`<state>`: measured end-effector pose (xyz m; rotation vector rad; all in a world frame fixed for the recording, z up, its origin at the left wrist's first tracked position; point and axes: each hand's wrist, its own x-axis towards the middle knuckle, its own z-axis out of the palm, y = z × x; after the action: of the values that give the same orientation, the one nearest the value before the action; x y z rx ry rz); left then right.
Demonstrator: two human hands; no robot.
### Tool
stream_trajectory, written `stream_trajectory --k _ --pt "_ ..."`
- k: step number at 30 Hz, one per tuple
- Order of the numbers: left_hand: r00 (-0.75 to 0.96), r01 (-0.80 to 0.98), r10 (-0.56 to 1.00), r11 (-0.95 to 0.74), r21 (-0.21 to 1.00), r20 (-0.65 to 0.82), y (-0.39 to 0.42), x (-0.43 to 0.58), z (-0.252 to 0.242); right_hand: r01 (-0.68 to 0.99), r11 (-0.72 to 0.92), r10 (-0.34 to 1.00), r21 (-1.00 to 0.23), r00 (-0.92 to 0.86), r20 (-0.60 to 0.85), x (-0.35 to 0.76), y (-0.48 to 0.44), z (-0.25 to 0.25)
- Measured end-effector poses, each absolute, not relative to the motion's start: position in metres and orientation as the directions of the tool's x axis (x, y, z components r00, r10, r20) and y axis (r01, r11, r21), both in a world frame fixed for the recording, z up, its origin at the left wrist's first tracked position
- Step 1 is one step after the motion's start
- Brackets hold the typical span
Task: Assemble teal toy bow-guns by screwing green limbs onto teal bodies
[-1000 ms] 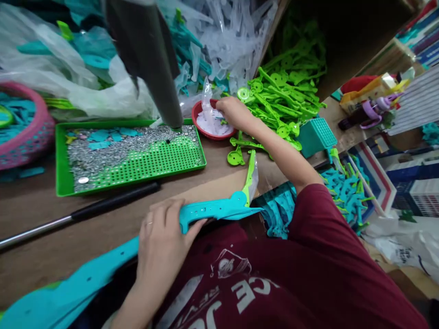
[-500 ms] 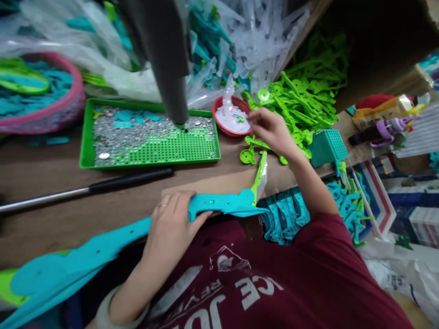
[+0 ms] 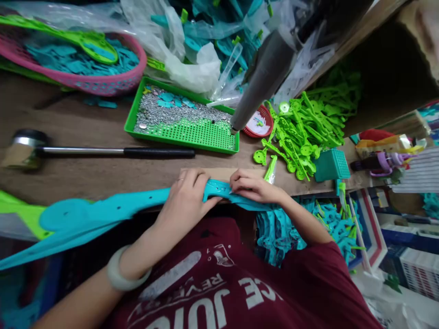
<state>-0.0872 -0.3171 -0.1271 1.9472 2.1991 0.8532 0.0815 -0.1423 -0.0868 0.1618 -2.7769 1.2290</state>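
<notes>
A long turquoise plastic part with a round disc-shaped section lies along the bench's front edge, reaching out to the left. My left hand is closed around its narrower stretch, thumb underneath. At the part's right end, my right hand rests with fingers pinched together over the small holes in its surface; what the fingertips hold is too small to make out. A lime-green piece in clear plastic lies just behind the right hand. The red basket of small white pieces stands farther back.
A green tray holds many small metal pins. To its left are a hammer and a pink basket of turquoise pieces. Lime-green parts pile up at right, beside a teal basket. A grey metal rod hangs over the bench.
My right hand has moved from the red basket down to the turquoise part's right end. My left hand stays on the part. The view has shifted, showing the hammer's head.
</notes>
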Motion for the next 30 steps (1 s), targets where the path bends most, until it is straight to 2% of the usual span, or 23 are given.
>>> stream_trajectory --k 7,11,18,21,23,25,28,30 --pt "-0.196 0.889 0.941 0.052 0.455 0.275 -0.317 -0.087 -0.128 -0.125 0.700 -0.079 -0.703 -0.992 0.097 0.081 -0.141 -0.089" --pt "-0.190 0.886 0.947 0.053 0.461 0.258 -0.317 -0.087 -0.128 -0.172 0.702 -0.109 -0.691 -0.985 0.134 0.078 -0.138 -0.089" --pt "-0.192 0.887 0.945 0.051 0.460 0.264 -0.317 -0.087 -0.127 -0.205 0.783 -0.118 -0.587 -0.976 0.184 0.086 -0.138 -0.092" --pt "-0.188 0.886 0.946 0.047 0.462 0.265 -0.317 -0.088 -0.127 -0.209 0.816 -0.174 -0.539 -0.978 0.116 0.090 -0.140 -0.084" --pt "-0.189 0.884 0.945 0.046 0.464 0.266 -0.317 -0.088 -0.127 -0.232 0.863 -0.239 -0.450 -0.970 0.042 0.091 -0.143 -0.075" --pt "-0.192 0.882 0.943 0.045 0.469 0.271 -0.317 -0.087 -0.128 -0.268 0.916 -0.281 -0.298 -0.960 0.000 0.094 -0.147 -0.069" --pt "-0.194 0.875 0.943 0.041 0.483 0.271 -0.317 -0.087 -0.128 -0.309 0.949 -0.309 -0.055 -0.951 0.013 0.103 -0.158 -0.068" --pt "-0.195 0.871 0.944 0.043 0.489 0.265 -0.317 -0.087 -0.128 -0.312 0.950 -0.312 0.037 -0.950 0.017 0.111 -0.167 -0.073"
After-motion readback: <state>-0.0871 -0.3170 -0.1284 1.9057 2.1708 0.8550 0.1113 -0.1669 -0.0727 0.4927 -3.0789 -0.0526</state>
